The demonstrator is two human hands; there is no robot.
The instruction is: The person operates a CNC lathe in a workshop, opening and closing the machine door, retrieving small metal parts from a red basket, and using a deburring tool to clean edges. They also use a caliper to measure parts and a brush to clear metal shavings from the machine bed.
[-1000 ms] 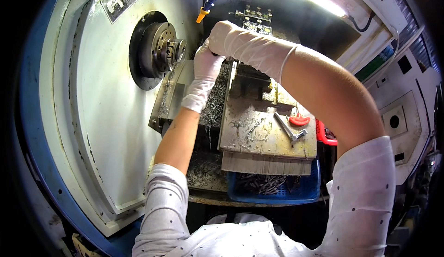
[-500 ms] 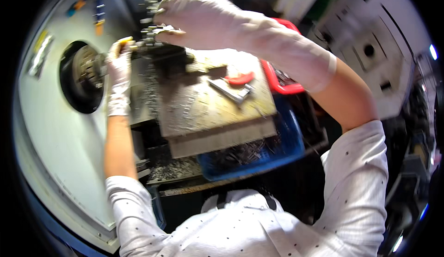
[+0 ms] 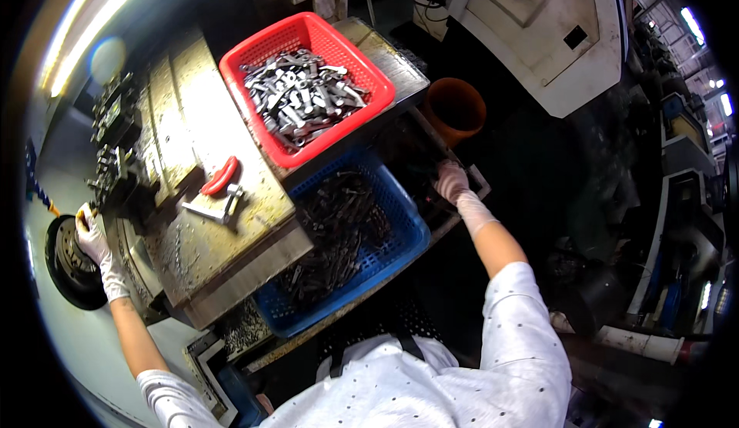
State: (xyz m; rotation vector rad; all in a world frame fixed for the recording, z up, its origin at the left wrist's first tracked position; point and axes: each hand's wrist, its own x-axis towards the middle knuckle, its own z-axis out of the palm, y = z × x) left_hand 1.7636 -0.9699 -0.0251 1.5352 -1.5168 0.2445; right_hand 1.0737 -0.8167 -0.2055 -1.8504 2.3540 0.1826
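Note:
My left hand (image 3: 94, 245), in a pale glove, is at the far left in front of the round dark chuck (image 3: 71, 262) on the machine's pale wall. Its fingers are curled together; what they hold, if anything, is too small to make out. Close to its right stands the dark tool holder block (image 3: 123, 182). My right hand (image 3: 454, 182), gloved too, reaches out right of the blue basket (image 3: 412, 255). Its fingers are bent down by the dark shelf edge (image 3: 479, 182), and the fingertips are hidden.
On the machine table (image 3: 254, 232) lie a red curved piece (image 3: 222, 175) and shiny metal parts (image 3: 217, 211). A red basket (image 3: 296, 160) holds several shiny metal parts; dark parts (image 3: 339, 232) fill the blue one. An orange bucket (image 3: 456, 112) stands beyond my right hand.
My right hand has left the tool holder and swung far right, past the blue basket. My left hand stays by the chuck. The view has turned right, bringing the red basket into full sight.

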